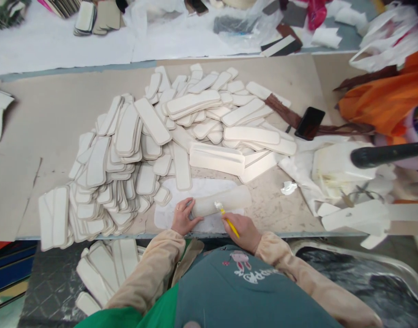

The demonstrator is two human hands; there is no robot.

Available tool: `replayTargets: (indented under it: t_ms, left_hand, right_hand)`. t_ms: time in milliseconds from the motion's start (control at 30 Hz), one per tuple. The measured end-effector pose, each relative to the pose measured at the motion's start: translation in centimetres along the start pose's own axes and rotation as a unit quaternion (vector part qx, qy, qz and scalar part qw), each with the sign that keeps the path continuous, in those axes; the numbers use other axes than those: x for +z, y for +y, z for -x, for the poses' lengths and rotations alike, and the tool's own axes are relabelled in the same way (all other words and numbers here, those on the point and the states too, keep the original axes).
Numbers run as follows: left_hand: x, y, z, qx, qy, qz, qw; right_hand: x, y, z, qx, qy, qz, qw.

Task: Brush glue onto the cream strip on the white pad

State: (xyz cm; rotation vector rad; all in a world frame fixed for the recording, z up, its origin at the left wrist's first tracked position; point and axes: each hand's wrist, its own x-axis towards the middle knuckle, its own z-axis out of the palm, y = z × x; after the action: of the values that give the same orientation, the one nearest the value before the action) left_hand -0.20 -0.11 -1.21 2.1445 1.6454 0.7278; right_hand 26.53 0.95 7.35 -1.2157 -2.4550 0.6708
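My right hand [243,231] is closed around a slim yellow-handled brush [232,225]. White paste covers the brush's tip, which touches a pale, rounded-end strip [236,197]. Under that strip lies a white sheet [166,207] near the table's front edge. My left hand [184,218] rests at the strip's left end, its thumb and fingers apart. Just beyond the strip is a white, creased piece [216,158]. A large heap of similar white rounded strips [126,127] spreads behind and to the left of my hands.
A white tub [342,164] stands at the right, with a dark handle [386,156] reaching over it. Scissors [357,196] and white offcuts [355,216] lie nearby. A black phone [310,123] rests behind. More strips [102,269] sit on a dark surface below the table edge.
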Motion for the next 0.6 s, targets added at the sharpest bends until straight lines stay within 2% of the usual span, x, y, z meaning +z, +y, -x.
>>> replayTargets:
  t_ms: [100,167,267,400,500,600]
  left_hand:
    - [0.0,0.1,0.0,0.002,0.001,0.0,1.0]
    - [0.0,0.1,0.0,0.001,0.002,-0.001,1.0]
    - [0.1,0.0,0.0,0.005,0.006,-0.001,1.0]
    - [0.0,-0.1,0.0,0.005,0.0,-0.002,1.0]
    - [0.0,-0.1,0.0,0.006,0.001,-0.002,1.0]
    - [0.1,-0.1,0.1,0.004,-0.002,0.001,1.0]
  right_hand:
    - [-1.4,2.1,0.7,0.036,0.083,0.047,0.995]
    - [-1.9,3.7,1.0,0.059,0.112,0.11,0.986]
    - [-1.4,4.5,0.7,0.073,0.081,0.171,0.979]
    - [-0.5,2.9,-0.1,0.042,0.026,0.137,0.989]
    - [-1.2,2.9,0.2,0.034,0.057,0.113,0.991]
    - [-1.9,4.3,1.0,0.067,0.095,0.152,0.982]
